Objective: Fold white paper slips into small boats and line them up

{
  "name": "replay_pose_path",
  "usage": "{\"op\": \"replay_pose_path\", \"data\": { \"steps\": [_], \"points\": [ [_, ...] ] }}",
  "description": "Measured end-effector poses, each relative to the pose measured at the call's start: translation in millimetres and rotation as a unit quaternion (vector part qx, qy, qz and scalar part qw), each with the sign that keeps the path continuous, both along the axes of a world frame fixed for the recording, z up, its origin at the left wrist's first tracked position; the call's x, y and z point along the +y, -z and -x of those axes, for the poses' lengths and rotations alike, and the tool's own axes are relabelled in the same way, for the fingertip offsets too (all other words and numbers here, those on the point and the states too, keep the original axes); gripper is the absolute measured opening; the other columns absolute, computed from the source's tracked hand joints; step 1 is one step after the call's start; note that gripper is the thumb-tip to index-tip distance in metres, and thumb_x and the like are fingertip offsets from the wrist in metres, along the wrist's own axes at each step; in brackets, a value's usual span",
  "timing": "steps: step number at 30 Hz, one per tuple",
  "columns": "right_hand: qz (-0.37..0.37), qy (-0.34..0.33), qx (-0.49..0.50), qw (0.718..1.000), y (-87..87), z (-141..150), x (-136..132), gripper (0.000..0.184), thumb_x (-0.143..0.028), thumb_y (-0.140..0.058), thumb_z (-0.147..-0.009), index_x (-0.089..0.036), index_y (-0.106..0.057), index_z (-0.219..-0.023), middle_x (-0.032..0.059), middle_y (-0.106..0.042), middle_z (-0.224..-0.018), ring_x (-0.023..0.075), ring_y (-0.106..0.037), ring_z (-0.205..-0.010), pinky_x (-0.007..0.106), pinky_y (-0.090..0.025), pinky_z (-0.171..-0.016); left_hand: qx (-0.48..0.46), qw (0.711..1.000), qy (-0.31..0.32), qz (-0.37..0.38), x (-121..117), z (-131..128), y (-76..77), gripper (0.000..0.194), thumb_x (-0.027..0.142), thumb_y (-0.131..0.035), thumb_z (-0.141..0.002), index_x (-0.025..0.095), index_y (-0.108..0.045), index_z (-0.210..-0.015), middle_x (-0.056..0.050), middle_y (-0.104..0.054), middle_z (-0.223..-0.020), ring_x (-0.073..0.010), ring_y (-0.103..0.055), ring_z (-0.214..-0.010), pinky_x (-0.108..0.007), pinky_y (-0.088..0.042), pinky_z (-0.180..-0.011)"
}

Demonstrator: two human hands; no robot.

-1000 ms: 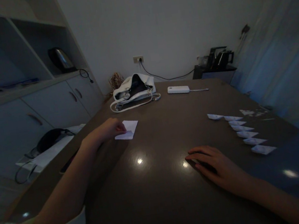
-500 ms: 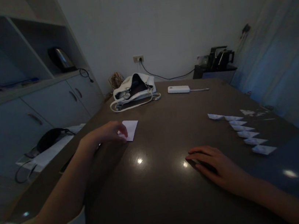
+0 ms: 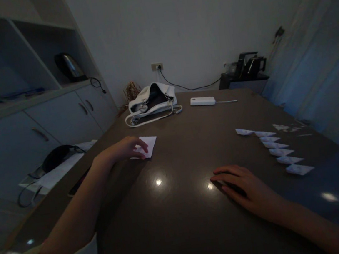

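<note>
My left hand [image 3: 128, 148] reaches over a small stack or sheet of white paper [image 3: 150, 143] at the left middle of the table. Its thumb and forefinger are apart, with paper showing between and beneath them. Whether the fingertips touch the paper I cannot tell, and the hand covers part of it. On the bare tabletop right of centre rests my right hand [image 3: 244, 186], fingers stretched out and nothing in them. Beyond it, several small folded paper boats [image 3: 282, 152] stand in a slanting row on the right side.
At the far end of the brown table [image 3: 183, 226] lie a white handbag [image 3: 153, 100] and a white power bank [image 3: 203, 101] with a short cable. A dark phone [image 3: 78, 185] lies partly behind my left forearm. Cabinets line the left; a curtain hangs right.
My left thumb and forefinger have spread apart and shifted slightly right over the paper, whose near edge looks different now. My right hand has stayed still.
</note>
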State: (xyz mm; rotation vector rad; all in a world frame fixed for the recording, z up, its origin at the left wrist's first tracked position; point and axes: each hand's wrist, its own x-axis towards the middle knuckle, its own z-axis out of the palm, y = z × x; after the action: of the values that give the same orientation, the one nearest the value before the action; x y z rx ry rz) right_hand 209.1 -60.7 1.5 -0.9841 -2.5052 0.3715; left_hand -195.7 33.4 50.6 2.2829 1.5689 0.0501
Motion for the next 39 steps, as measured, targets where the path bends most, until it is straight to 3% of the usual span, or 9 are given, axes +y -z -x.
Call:
{"op": "replay_pose_path", "data": {
  "steps": [7, 10, 14, 20, 28, 32, 35, 39],
  "points": [
    [0.005, 0.002, -0.004, 1.0, -0.3, 1, -1, 0.031, -0.02, -0.046, -0.091, -0.026, -0.059, -0.119, 0.0084, -0.058, -0.12, 0.0219, -0.055, -0.111, 0.042, -0.046, -0.093, 0.021, 1.0, -0.016, -0.002, -6, -13, -1.8, 0.038, 0.05, -0.064, -0.072, 0.025, -0.067, -0.1, -0.005, -0.064, -0.112, -0.0243, -0.058, -0.102, -0.029, -0.042, -0.085],
    [0.007, 0.004, -0.005, 1.0, -0.1, 1, -1, 0.031, -0.02, -0.046, -0.091, -0.026, -0.058, -0.119, 0.0081, -0.058, -0.12, 0.0215, -0.055, -0.111, 0.042, -0.046, -0.094, 0.043, 0.998, -0.035, -0.025, -7, -18, 0.9, 0.047, 0.05, -0.071, -0.064, 0.023, -0.065, -0.103, -0.008, -0.06, -0.115, -0.027, -0.055, -0.104, -0.031, -0.043, -0.084],
    [0.002, 0.004, -0.005, 1.0, -0.1, 2, 0, 0.031, -0.02, -0.046, -0.091, -0.027, -0.059, -0.118, 0.0081, -0.058, -0.12, 0.0222, -0.056, -0.11, 0.043, -0.047, -0.093, 0.044, 0.999, -0.007, -0.031, -4, -16, 4.2, 0.037, 0.04, -0.073, -0.066, 0.026, -0.066, -0.099, -0.006, -0.061, -0.112, -0.0261, -0.055, -0.103, -0.032, -0.042, -0.085],
    [0.006, 0.002, -0.004, 1.0, -0.6, 1, 0, 0.031, -0.02, -0.046, -0.091, -0.027, -0.059, -0.118, 0.0084, -0.058, -0.12, 0.0222, -0.055, -0.11, 0.043, -0.047, -0.093, 0.037, 0.999, 0.014, -0.03, -4, -15, -2.0, 0.026, 0.037, -0.07, -0.069, 0.026, -0.068, -0.092, -0.003, -0.065, -0.106, -0.023, -0.058, -0.1, -0.028, -0.042, -0.083],
    [0.015, 0.0, -0.011, 1.0, 1.1, 0, 1, 0.03, -0.02, -0.045, -0.092, -0.027, -0.057, -0.119, 0.0078, -0.057, -0.12, 0.0213, -0.054, -0.111, 0.042, -0.045, -0.094, 0.05, 0.997, -0.026, -0.058, -4, -13, -2.3, 0.032, 0.037, -0.048, -0.085, 0.019, -0.068, -0.102, -0.007, -0.068, -0.105, -0.0206, -0.063, -0.093, -0.027, -0.045, -0.081],
    [0.012, 0.002, -0.009, 1.0, 1.0, 0, 0, 0.031, -0.02, -0.046, -0.091, -0.027, -0.058, -0.119, 0.0076, -0.057, -0.12, 0.0213, -0.054, -0.111, 0.042, -0.045, -0.094, 0.064, 0.986, -0.083, -0.133, -10, -19, -15.2, 0.034, 0.036, -0.043, -0.088, 0.017, -0.064, -0.107, -0.011, -0.067, -0.106, -0.0249, -0.061, -0.092, -0.034, -0.045, -0.081],
    [0.006, 0.003, -0.005, 1.0, 1.2, 0, 0, 0.031, -0.021, -0.046, -0.091, -0.027, -0.058, -0.119, 0.0075, -0.058, -0.12, 0.0214, -0.054, -0.111, 0.041, -0.046, -0.094, 0.056, 0.943, -0.146, -0.293, -20, -35, -27.6, 0.037, 0.036, -0.034, -0.093, 0.016, -0.061, -0.107, -0.013, -0.065, -0.107, -0.0275, -0.059, -0.095, -0.036, -0.043, -0.081],
    [0.009, 0.014, -0.004, 1.0, 1.4, 1, 0, 0.032, -0.023, -0.048, -0.09, -0.027, -0.057, -0.121, 0.0073, -0.058, -0.121, 0.0214, -0.055, -0.112, 0.041, -0.046, -0.095, -0.007, 0.92, -0.102, -0.378, -34, -70, -26.6, 0.032, 0.033, -0.036, -0.094, 0.016, -0.062, -0.102, -0.01, -0.066, -0.1, -0.0242, -0.06, -0.091, -0.032, -0.043, -0.08]
  ]
}}
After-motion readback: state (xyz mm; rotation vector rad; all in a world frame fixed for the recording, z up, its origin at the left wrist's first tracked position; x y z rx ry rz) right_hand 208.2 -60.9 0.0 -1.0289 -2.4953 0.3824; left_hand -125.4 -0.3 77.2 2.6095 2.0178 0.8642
